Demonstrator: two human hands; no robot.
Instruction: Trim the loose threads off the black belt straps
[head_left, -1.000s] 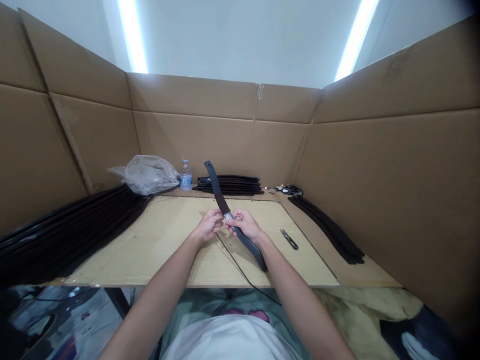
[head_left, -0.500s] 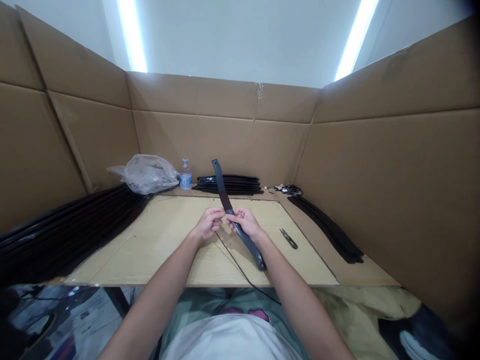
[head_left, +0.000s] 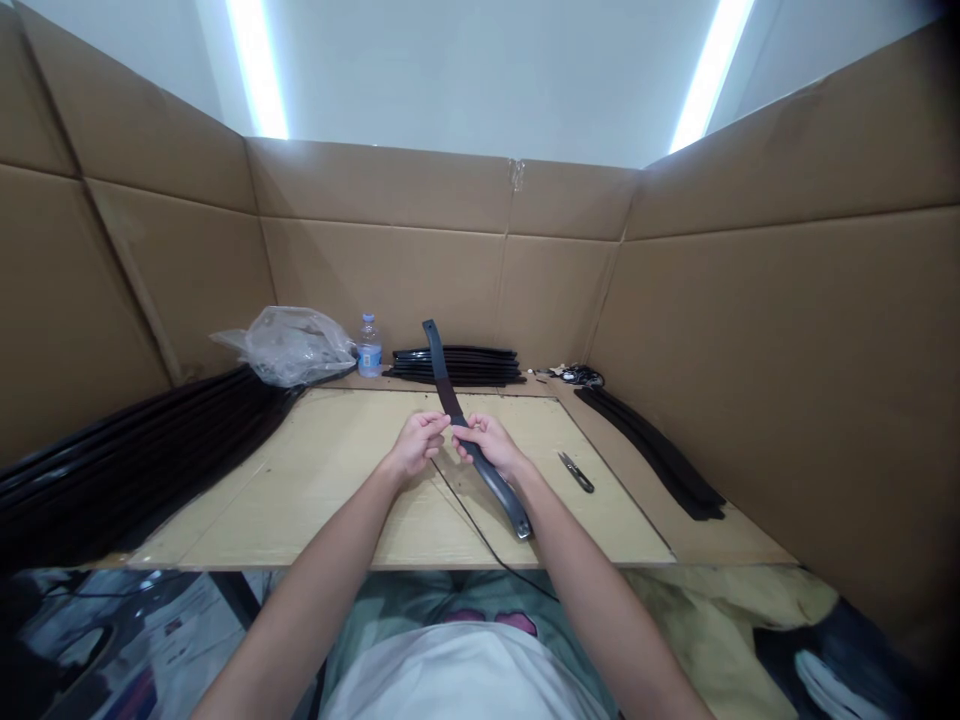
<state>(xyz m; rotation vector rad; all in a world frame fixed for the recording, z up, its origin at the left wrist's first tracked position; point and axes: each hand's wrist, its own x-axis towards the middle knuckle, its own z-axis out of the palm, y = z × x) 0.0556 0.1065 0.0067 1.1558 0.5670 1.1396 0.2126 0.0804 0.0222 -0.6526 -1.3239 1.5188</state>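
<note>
While cardboard walls (head_left: 787, 300) enclose the counter (head_left: 315, 480), a black strap (head_left: 480, 455) is held mid-frame, slanting up-left; the right hand (head_left: 491, 448) is wrapped round it, the left hand (head_left: 415, 447) pinches it. Inspection seems underway; snips (head_left: 576, 472) lie right, likely needed next.

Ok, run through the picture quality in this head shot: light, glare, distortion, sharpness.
Head view: two ceiling light strips are blown out to white, yet the work board is evenly lit with only soft shadows; wide-angle distortion bows the cardboard walls outward; the centre is fairly sharp, with both hands, left hand and right hand, on the black strap; the bottom corners go soft and dark.
</note>
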